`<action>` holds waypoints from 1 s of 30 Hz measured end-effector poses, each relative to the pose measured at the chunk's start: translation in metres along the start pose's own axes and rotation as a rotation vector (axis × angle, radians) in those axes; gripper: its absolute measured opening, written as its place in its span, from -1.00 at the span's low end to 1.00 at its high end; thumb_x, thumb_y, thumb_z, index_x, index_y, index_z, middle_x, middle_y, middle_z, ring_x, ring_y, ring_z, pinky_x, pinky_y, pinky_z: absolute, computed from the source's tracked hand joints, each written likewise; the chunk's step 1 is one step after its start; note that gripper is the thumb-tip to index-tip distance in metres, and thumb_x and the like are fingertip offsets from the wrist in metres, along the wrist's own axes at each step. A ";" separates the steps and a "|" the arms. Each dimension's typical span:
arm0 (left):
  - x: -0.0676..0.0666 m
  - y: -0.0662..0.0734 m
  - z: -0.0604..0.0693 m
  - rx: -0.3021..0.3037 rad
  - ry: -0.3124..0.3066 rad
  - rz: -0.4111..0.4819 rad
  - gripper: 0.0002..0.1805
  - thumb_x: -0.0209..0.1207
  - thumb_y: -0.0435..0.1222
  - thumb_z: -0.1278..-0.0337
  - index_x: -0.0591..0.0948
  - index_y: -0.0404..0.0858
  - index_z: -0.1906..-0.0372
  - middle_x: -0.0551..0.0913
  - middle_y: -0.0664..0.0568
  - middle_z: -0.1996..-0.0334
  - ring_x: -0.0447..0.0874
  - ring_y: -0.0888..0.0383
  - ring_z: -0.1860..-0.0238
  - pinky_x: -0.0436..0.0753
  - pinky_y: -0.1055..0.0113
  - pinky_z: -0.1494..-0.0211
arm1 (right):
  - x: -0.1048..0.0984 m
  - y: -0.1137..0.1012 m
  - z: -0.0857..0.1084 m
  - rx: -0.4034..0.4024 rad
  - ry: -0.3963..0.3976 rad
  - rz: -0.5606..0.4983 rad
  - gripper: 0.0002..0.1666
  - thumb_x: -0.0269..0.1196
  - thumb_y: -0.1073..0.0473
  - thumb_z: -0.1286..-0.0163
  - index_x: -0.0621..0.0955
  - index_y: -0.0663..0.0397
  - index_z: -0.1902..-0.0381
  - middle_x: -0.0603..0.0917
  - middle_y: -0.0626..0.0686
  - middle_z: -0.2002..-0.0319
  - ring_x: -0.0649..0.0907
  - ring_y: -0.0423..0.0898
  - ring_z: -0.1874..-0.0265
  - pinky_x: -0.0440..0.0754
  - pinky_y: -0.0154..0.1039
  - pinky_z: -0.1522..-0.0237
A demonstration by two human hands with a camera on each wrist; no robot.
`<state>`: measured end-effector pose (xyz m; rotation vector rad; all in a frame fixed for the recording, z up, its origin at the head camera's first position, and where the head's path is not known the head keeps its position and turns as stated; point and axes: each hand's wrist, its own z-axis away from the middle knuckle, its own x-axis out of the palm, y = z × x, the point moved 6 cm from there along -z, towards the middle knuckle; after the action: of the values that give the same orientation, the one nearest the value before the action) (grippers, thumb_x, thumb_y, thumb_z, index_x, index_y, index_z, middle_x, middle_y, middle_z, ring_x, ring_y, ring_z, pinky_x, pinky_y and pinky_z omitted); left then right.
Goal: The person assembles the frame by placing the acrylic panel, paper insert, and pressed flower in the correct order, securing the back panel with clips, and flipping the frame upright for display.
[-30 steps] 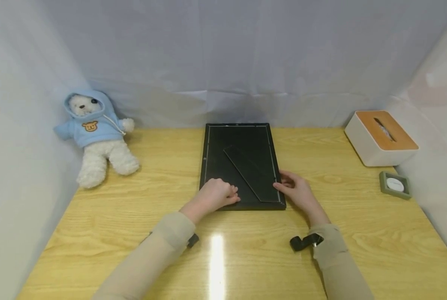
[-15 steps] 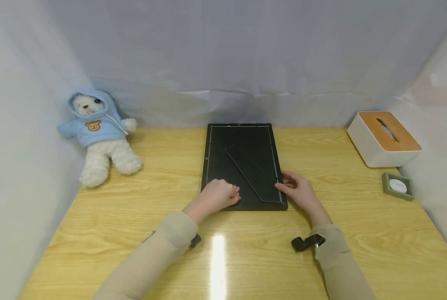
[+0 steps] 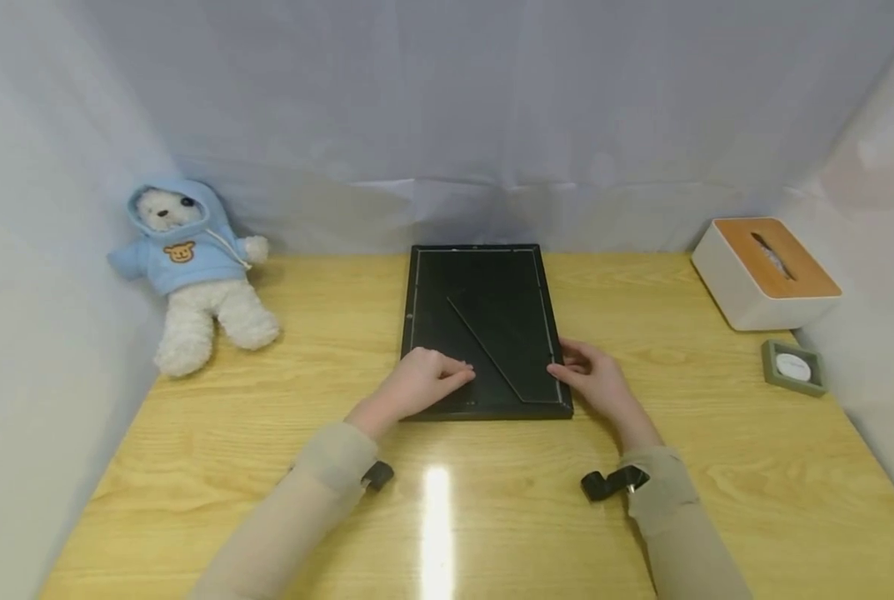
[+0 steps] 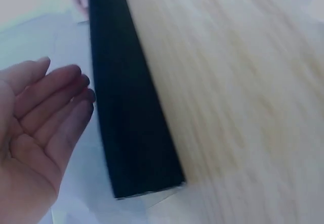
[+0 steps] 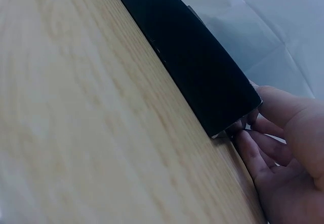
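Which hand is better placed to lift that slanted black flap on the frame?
Probably the left hand: it holds nothing and is near the slanting edge of the flap, while the right hand grips the side of the frame.

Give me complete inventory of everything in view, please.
Frame: 1, black, centre
Stand flap: 1, black, on frame
Plush toy: 1, white and blue, back left
Tissue box: 1, white and orange, back right
Tray: 1, green, by tissue box
Disc: 1, white, in tray
Table: 1, yellow, underneath
Backdrop: 1, pale grey, around
Left hand: 1, bare, over frame's left
Right hand: 1, bare, frame's right edge
Sleeves: 2, beige, forearms
Wrist devices: 2, black, cuffs
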<state>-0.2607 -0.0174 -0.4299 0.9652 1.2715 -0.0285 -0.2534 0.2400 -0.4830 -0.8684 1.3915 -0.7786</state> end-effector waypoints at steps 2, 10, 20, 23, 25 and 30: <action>-0.005 0.000 0.003 -0.007 0.049 0.033 -0.72 0.14 -0.17 -0.31 0.71 -0.20 0.02 0.68 0.02 0.03 0.65 0.13 0.01 0.64 0.26 -0.03 | 0.001 0.000 -0.001 -0.005 -0.001 0.003 -0.29 0.32 0.09 -0.29 0.38 0.24 -0.32 0.61 0.31 0.00 0.62 0.16 0.04 0.60 -0.01 -0.03; 0.008 0.009 0.013 0.100 -0.027 -0.048 -0.73 0.14 -0.21 -0.31 0.68 -0.16 -0.03 0.61 0.04 -0.09 0.51 0.09 -0.17 0.49 0.17 -0.23 | 0.000 0.002 -0.002 -0.008 0.002 -0.002 -0.30 0.32 0.12 -0.29 0.39 0.26 -0.32 0.61 0.32 0.01 0.62 0.16 0.05 0.60 -0.01 -0.02; 0.021 0.000 0.002 -0.022 -0.006 0.011 -0.54 0.28 -0.12 -0.15 0.59 -0.12 -0.17 0.48 0.08 -0.25 0.26 0.11 -0.36 0.29 0.13 -0.39 | 0.000 0.001 -0.002 -0.015 -0.004 0.002 -0.29 0.32 0.10 -0.29 0.39 0.25 -0.32 0.61 0.31 0.02 0.62 0.15 0.06 0.60 -0.01 -0.01; 0.022 -0.002 0.002 -0.023 -0.006 0.019 -0.56 0.29 -0.16 -0.14 0.61 -0.12 -0.14 0.46 0.09 -0.27 0.23 0.13 -0.37 0.30 0.11 -0.38 | 0.000 0.001 -0.001 -0.015 -0.008 -0.003 -0.29 0.32 0.10 -0.29 0.39 0.25 -0.32 0.61 0.31 0.03 0.62 0.15 0.06 0.60 -0.01 -0.01; 0.022 -0.002 0.001 -0.026 -0.007 0.006 -0.58 0.29 -0.17 -0.14 0.62 -0.10 -0.14 0.45 0.12 -0.28 0.23 0.16 -0.37 0.32 0.11 -0.37 | 0.001 0.000 -0.001 -0.015 -0.008 -0.001 -0.29 0.32 0.10 -0.29 0.39 0.25 -0.32 0.61 0.30 0.03 0.63 0.15 0.06 0.61 -0.02 -0.01; 0.022 -0.001 0.001 -0.026 -0.043 -0.062 -0.58 0.24 -0.13 -0.18 0.60 -0.02 -0.17 0.39 0.19 -0.32 0.21 0.15 -0.38 0.46 0.10 -0.25 | 0.000 0.000 -0.001 -0.015 -0.004 0.002 -0.29 0.32 0.10 -0.29 0.39 0.25 -0.32 0.61 0.30 0.03 0.63 0.14 0.07 0.61 -0.02 0.00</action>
<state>-0.2527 -0.0080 -0.4485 0.8987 1.2589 -0.0802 -0.2545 0.2399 -0.4833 -0.8800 1.3960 -0.7653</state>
